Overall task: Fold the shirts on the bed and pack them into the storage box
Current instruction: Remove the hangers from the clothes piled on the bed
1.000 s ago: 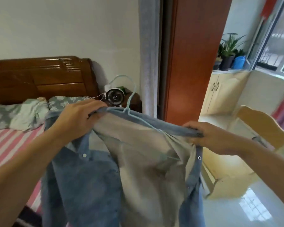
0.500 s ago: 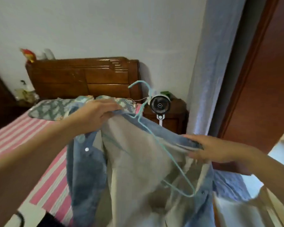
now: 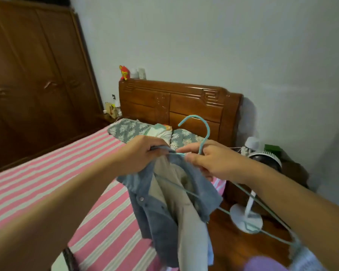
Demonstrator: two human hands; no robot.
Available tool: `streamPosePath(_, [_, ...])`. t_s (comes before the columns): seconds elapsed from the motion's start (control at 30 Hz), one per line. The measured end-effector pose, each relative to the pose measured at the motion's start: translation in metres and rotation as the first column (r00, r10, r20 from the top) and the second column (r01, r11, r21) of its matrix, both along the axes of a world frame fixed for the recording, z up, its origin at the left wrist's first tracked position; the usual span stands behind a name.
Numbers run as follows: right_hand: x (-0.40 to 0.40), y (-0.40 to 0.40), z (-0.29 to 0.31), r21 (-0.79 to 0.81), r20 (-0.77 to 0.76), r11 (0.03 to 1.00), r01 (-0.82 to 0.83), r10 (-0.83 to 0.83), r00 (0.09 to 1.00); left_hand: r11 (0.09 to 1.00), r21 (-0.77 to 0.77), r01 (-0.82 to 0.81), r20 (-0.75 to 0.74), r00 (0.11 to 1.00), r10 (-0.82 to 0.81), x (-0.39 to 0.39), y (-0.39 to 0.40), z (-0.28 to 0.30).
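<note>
A blue denim shirt (image 3: 155, 210) with a beige lining hangs bunched in the air over the bed's right edge. My left hand (image 3: 139, 155) grips its collar. My right hand (image 3: 213, 161) pinches the neck of a light-blue wire hanger (image 3: 204, 132), whose hook points up and whose frame trails down to the right, mostly out of the shirt. The bed (image 3: 47, 184) with pink and white stripes lies below and to the left. No storage box is in view.
A wooden headboard (image 3: 176, 102) stands at the back with patterned pillows (image 3: 125, 128) in front. A brown wardrobe (image 3: 31, 75) fills the left. A white standing fan (image 3: 247, 208) and a nightstand (image 3: 294, 173) sit right of the bed on the wooden floor.
My view has swung left from the doorway toward the bed. My right hand has moved from the shirt's shoulder to the hanger's neck, and the hanger has slid mostly out of the shirt.
</note>
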State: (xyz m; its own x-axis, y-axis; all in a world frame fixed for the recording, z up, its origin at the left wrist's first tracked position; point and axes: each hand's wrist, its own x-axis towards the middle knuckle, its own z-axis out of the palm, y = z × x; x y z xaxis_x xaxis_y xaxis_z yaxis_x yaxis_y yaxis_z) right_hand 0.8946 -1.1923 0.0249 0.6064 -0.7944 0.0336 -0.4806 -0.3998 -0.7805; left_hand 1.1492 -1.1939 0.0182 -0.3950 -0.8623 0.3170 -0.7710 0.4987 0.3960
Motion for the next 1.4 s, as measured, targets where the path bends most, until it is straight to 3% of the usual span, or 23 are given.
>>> streamPosePath(0.13, [-0.02,-0.065,-0.02,0.236,-0.042,0.961,0.144,-0.139,0.989,0.912,0.059,-0.406,-0.037,0.912,0.409,0.066,-0.055,-0.01])
streamPosePath(0.2, [-0.033,-0.1,-0.025,0.283,-0.009,0.926,0.25,-0.258,0.966,0.827,-0.048,-0.561,0.161,0.812,0.56,0.097,-0.086,-0.014])
streamPosePath(0.27, [-0.045,-0.136,-0.028,0.246,-0.007,0.889,0.386,-0.397,0.918,0.774,-0.204,-0.6,0.316,0.708,0.632,0.115,-0.122,-0.014])
streamPosePath(0.33, [-0.05,-0.164,-0.035,0.173,0.015,0.838,0.518,-0.528,0.849,0.807,-0.136,-0.574,0.237,0.772,0.589,0.115,-0.163,-0.012])
streamPosePath(0.4, [-0.038,-0.185,-0.044,0.175,0.102,0.797,0.578,-0.599,0.794,0.862,0.017,-0.507,0.044,0.861,0.506,0.096,-0.201,-0.007])
streamPosePath(0.47, [-0.021,-0.2,-0.05,0.193,0.197,0.797,0.573,-0.603,0.773,0.908,0.153,-0.391,-0.207,0.885,0.416,0.065,-0.228,0.002])
streamPosePath(0.53, [-0.008,-0.217,-0.048,0.153,0.239,0.848,0.508,-0.53,0.813,0.935,0.319,-0.155,-0.523,0.794,0.309,0.035,-0.246,0.017])
streamPosePath(0.6, [0.002,-0.236,-0.037,0.125,0.236,0.882,0.455,-0.472,0.849,0.905,0.396,0.154,-0.749,0.624,0.222,0.015,-0.265,0.035])
streamPosePath(0.67, [0.009,-0.265,-0.029,0.082,0.249,0.901,0.426,-0.432,0.867,0.868,0.359,0.344,-0.829,0.545,0.127,0.002,-0.289,0.053])
streamPosePath(0.73, [0.011,-0.301,-0.018,0.031,0.297,0.898,0.44,-0.428,0.853,0.836,0.306,0.456,-0.85,0.527,0.024,-0.005,-0.315,0.069])
streamPosePath(0.83, [0.01,-0.359,-0.008,0.001,0.337,0.932,0.363,-0.342,0.877,0.792,0.289,0.537,-0.838,0.542,-0.063,-0.007,-0.364,0.081])
streamPosePath(0.93, [0.008,-0.423,-0.007,-0.179,0.247,0.906,0.384,-0.336,0.909,0.828,0.277,0.488,-0.81,0.582,-0.073,-0.006,-0.422,0.075])
streamPosePath(1.03, [0.001,-0.494,-0.002,-0.418,0.095,0.8,0.43,-0.433,0.896,0.956,0.238,0.173,-0.771,0.632,0.078,-0.008,-0.49,0.06])
streamPosePath(1.1, [-0.003,-0.536,0.007,-0.449,0.098,0.778,0.439,-0.445,0.89,0.979,0.181,-0.091,-0.688,0.7,0.192,-0.012,-0.534,0.053])
streamPosePath(1.2, [-0.006,-0.591,0.027,-0.403,0.079,0.802,0.441,-0.449,0.89,0.951,0.115,-0.289,-0.322,0.894,0.31,-0.025,-0.578,0.044])
streamPosePath(1.23, [-0.005,-0.607,0.032,-0.405,0.034,0.815,0.414,-0.439,0.898,0.953,0.086,-0.289,-0.227,0.926,0.301,-0.033,-0.585,0.042])
streamPosePath(1.33, [-0.003,-0.641,0.036,-0.455,-0.113,0.856,0.246,-0.33,0.937,0.994,-0.057,-0.097,-0.155,0.984,0.087,-0.052,-0.601,0.044])
streamPosePath(1.4, [-0.005,-0.655,0.033,-0.448,-0.158,0.885,0.129,-0.22,0.963,0.997,-0.064,-0.039,-0.059,0.998,0.035,-0.051,-0.624,0.043])
